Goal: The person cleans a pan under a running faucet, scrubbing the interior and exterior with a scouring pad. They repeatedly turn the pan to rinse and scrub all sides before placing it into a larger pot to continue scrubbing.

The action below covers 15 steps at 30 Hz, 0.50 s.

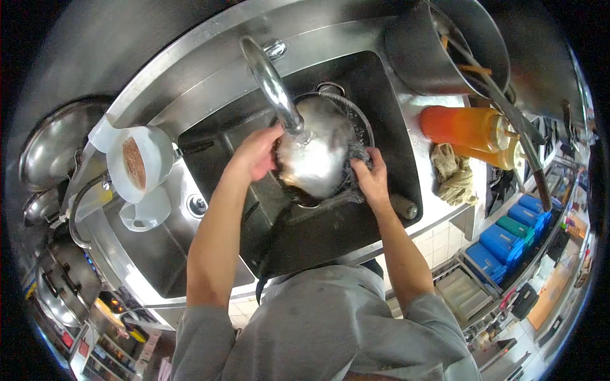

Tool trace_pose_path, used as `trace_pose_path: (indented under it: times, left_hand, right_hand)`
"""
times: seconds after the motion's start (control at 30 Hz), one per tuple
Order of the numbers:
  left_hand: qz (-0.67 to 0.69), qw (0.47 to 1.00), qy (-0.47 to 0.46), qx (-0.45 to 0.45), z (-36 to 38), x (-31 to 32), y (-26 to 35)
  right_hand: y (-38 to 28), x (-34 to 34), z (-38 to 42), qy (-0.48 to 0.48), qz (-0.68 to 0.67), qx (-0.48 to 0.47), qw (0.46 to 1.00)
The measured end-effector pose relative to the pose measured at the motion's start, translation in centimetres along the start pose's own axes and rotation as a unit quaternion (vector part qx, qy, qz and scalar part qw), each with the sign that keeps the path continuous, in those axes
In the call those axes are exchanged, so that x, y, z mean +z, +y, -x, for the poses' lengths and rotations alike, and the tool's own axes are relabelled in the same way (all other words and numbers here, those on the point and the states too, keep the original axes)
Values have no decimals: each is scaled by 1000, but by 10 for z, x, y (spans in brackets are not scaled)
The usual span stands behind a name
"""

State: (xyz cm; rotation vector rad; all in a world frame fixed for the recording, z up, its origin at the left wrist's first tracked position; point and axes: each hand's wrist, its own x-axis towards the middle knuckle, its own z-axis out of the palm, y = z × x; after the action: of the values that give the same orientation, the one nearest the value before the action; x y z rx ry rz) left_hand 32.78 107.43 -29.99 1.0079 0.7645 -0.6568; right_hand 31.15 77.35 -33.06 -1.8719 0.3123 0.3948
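Steel under running water: my left hand (257,152) grips the round shiny metal bowl (314,159) in the dark sink basin (381,95), my right hand (372,178) clutches a grey scouring cloth (357,152) at its rim. I'd turn it slowly beneath the curved tap (273,86).

No legible text, label, brand, number or sign was found anywhere in the head view. The orange plastic squeeze bottle (467,127) showed a plain side with no label. The blue plastic lidded bins (505,244) carried no readable marks. Small packages at the lower left edge (95,346) were too blurred to read.
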Motion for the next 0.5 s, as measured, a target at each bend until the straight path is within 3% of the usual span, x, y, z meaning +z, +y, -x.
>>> trace_pose_path:
  times: [0.03,0.1,0.13,0.17,0.27,0.33,0.4,0.47,0.5]
  left_hand:
    - [52,995,-88,-17,-3,17,11]
    - [-87,995,-33,-21,-41,36,17]
    - [-80,996,-34,-25,-40,62,29]
    - [-70,992,-106,-27,-64,69,29]
    - [-138,990,-8,-8,-70,113,45]
    - [-72,997,9,-6,-111,111,28]
    - [-42,999,29,9,-103,123,22]
    - [-130,988,83,9,-50,147,36]
    - [-128,990,50,34,-40,156,28]
  right_hand:
    - [2,-5,5,8,15,-10,1000]
    - [18,-8,17,1,-31,15,999]
    - [23,-11,22,-1,-75,42,996]
    - [18,-17,27,-16,-76,87,993]
    - [20,-19,32,-26,-50,29,998]
    - [22,-18,29,-29,-81,21,996]
    - [6,-21,38,-31,-152,96,983]
    - [25,-26,37,-21,-182,96,978]
    - [33,-30,38,-18,-184,100,978]
